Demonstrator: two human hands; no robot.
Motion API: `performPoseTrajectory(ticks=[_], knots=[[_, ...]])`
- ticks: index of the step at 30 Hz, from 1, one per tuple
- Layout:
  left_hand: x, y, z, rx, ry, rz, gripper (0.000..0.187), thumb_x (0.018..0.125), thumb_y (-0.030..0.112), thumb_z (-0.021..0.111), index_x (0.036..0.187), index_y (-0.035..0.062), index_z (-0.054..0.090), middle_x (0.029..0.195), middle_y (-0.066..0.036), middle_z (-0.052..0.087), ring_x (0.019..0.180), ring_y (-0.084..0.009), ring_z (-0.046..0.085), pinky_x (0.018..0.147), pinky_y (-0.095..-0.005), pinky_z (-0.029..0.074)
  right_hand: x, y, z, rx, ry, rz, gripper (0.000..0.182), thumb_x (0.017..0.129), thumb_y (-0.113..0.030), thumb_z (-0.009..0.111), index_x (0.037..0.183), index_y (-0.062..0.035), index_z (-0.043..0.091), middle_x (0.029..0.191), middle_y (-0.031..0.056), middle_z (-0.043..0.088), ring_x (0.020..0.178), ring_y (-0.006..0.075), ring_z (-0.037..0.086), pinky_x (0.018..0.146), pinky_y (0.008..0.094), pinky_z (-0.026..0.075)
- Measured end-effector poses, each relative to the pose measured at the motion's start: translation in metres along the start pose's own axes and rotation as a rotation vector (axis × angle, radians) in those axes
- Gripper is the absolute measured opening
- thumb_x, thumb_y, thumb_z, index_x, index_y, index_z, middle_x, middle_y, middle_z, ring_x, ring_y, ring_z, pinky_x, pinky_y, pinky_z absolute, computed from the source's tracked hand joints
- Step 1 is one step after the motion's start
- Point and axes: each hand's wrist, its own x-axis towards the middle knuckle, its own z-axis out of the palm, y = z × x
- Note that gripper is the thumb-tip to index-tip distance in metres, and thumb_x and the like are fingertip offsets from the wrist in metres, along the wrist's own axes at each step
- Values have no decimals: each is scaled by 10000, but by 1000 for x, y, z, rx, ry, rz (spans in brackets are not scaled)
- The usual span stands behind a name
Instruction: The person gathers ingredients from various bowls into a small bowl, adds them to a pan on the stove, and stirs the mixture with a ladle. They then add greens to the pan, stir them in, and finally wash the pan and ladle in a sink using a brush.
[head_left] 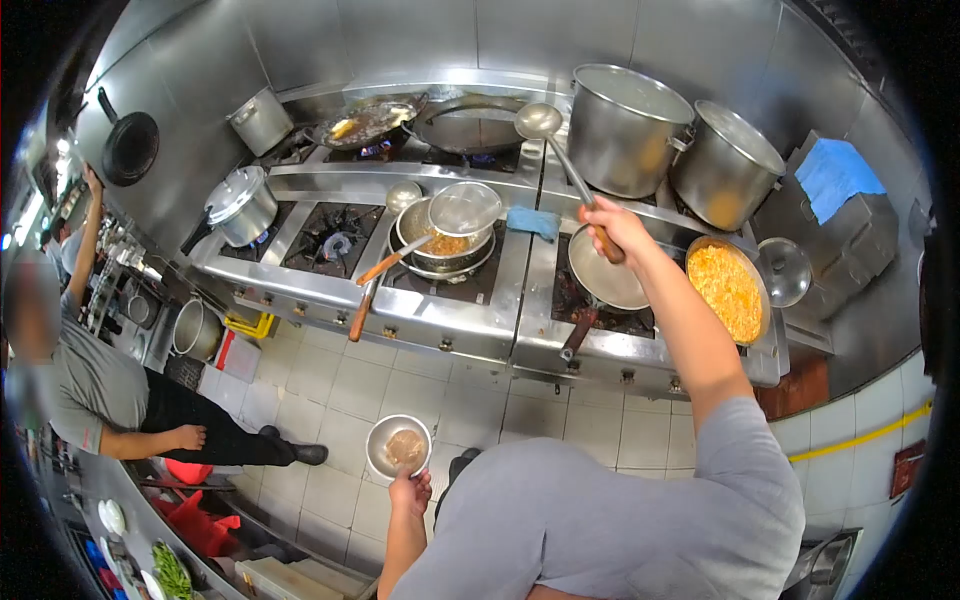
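My right hand [618, 228] is closed round the wooden handle of a long steel ladle [540, 121], whose bowl hangs over the back burners beside a large stockpot [625, 130]. Low in the view, my left hand [409, 490] grips the rim of a small metal bowl [399, 449] with something pale brown in it. Below my right hand a light-coloured frying pan [606, 268] rests on a front burner. To its right is a pan of orange-yellow food [727, 292]. A strainer [465, 209] lies across a bowl on the middle burner.
Another person [100, 390] stands at the left. A pressure cooker [241, 207] is on the left burner, and an oil-filled wok [370, 122] sits over flame behind. A second stockpot [727, 163] and a blue cloth [838, 178] are at the right.
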Motion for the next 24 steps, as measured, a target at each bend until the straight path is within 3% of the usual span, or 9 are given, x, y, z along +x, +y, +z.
performPoseTrajectory(ticks=[4,6,7,10,13,14,15,17,24], knots=[[4,1,-34,-109,63,35,288,961,240,482,1098,-10,517,897,-135,659,658,-179,612,500,-269,467,86,-19,39,-362,112,-68,662,894,-107,591,1497,-67,319,711,53,539,476,162,501,413,322,438],[6,2,-54,-151,112,40,288,963,257,482,1078,-3,521,880,-124,660,649,-177,612,495,-272,468,116,-28,59,-723,198,-110,425,868,-87,562,1276,30,536,753,106,595,503,212,563,399,363,458],[7,1,-64,-166,113,44,288,963,257,482,1078,-3,521,880,-124,660,649,-177,612,495,-272,468,121,-37,71,-729,187,-120,425,868,-87,562,1276,30,536,753,106,595,503,212,563,399,363,458],[10,-10,-100,-272,153,22,268,964,277,483,1041,23,521,846,-86,652,648,-164,599,491,-269,444,141,-51,97,-1022,243,-39,205,813,-25,505,931,84,633,751,164,649,547,271,633,401,422,474],[7,-18,-125,-335,206,16,260,962,281,485,1013,29,524,829,-79,646,625,-164,584,505,-280,427,215,-36,87,-1195,52,26,173,858,-95,602,968,37,589,657,137,594,446,237,548,354,353,392],[6,-19,-133,-333,212,17,259,960,282,486,1006,29,522,820,-74,641,615,-167,575,523,-295,419,170,-54,109,-775,93,202,137,888,-120,610,859,6,565,637,87,597,450,185,550,380,312,405],[5,-21,-137,-338,218,16,259,960,282,486,1006,29,522,820,-74,641,615,-167,575,523,-295,419,177,-51,109,-778,85,204,137,888,-120,610,859,6,565,637,87,597,450,185,550,380,312,405],[-3,-18,-141,-372,237,-12,261,962,280,481,1007,27,524,820,-70,635,627,-166,576,528,-298,424,179,-49,107,-238,27,216,126,909,-126,575,808,-60,534,599,48,582,443,170,544,418,349,449],[-16,8,-124,-300,255,6,265,966,275,467,997,20,532,827,-67,629,648,-166,575,527,-294,428,159,-44,97,-21,120,125,84,925,-117,578,896,-64,521,655,31,576,490,120,557,420,292,457]])
